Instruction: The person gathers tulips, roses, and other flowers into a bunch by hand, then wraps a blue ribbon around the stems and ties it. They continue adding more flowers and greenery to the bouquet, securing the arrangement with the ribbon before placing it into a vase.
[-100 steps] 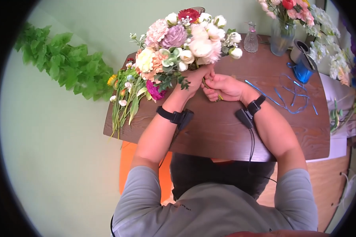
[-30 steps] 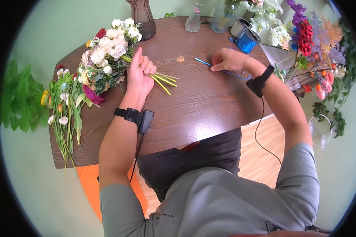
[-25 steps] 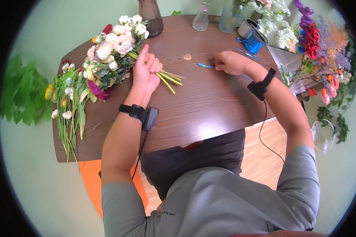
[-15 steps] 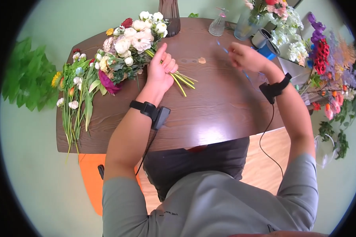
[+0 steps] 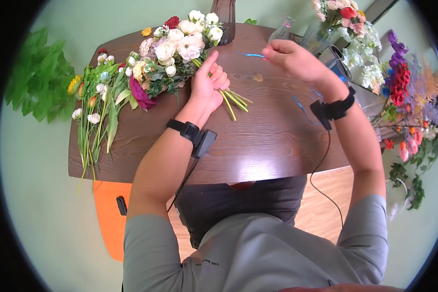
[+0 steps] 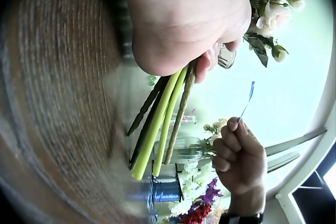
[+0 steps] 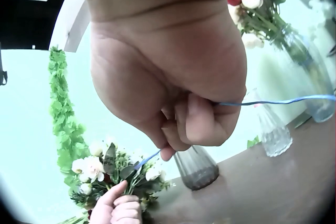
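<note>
My left hand [image 5: 207, 87] grips a bouquet by its stems, fingers curled round them and thumb up along them. Its white, pink and red flower heads [image 5: 177, 51] lean to the upper left. The green stem ends [image 5: 236, 103] stick out below the fist, over the table. To the right, my right hand [image 5: 297, 63] pinches a thin blue ribbon [image 5: 253, 55] between thumb and fingertips, raised above the table. One short end points toward the bouquet. In the right wrist view the rest of the ribbon [image 7: 294, 100] trails out of the curled fingers to the right.
Loose flowers [image 5: 95, 114] lie on the table's left side. A brown glass vase [image 5: 224, 24] stands behind the bouquet. Along the back right are a small glass bottle [image 5: 281, 30], a vase of flowers [image 5: 323, 36] and a blue ribbon spool [image 5: 343, 71]. More flowers [image 5: 399, 78] fill the right side.
Both hands were together at the bouquet's stems. My right hand has left them, picked up the blue ribbon from the table and lifted it. The left hand has kept its grip, with the bouquet lowered.
</note>
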### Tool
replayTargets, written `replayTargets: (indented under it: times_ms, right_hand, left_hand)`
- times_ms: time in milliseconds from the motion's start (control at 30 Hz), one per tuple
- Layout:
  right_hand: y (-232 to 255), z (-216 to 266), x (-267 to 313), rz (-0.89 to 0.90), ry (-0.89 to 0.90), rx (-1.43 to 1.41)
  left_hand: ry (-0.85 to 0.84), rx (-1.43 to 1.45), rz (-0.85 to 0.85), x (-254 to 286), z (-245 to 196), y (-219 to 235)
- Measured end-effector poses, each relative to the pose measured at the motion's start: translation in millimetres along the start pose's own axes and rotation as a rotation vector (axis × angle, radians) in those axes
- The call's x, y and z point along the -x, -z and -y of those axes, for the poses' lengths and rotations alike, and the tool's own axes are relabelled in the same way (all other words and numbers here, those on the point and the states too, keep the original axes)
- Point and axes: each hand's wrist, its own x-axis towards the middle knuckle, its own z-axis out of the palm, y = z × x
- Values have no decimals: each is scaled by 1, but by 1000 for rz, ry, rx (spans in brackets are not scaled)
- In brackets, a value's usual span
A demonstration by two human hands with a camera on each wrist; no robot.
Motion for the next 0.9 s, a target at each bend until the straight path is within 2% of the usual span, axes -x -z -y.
replayTargets:
  times_ms: [33, 133, 267, 667, 900]
  right_hand:
    - [-9, -8, -8, -6, 36, 1]
    - [-41, -2, -15, -32, -47, -150]
    - [-67, -4, -24, -110, 19, -30]
    - [-68, -4, -26, -218, -71, -6]
    - [-73, 1, -22, -199, -104, -11]
  left_hand:
    - [4, 6, 3, 0, 0, 0]
    - [-3, 12, 30, 0, -1, 0]
    - [-28, 20, 71, -4, 2, 6]
    - [-19, 25, 77, -2, 0, 4]
    - [-24, 16, 63, -2, 1, 4]
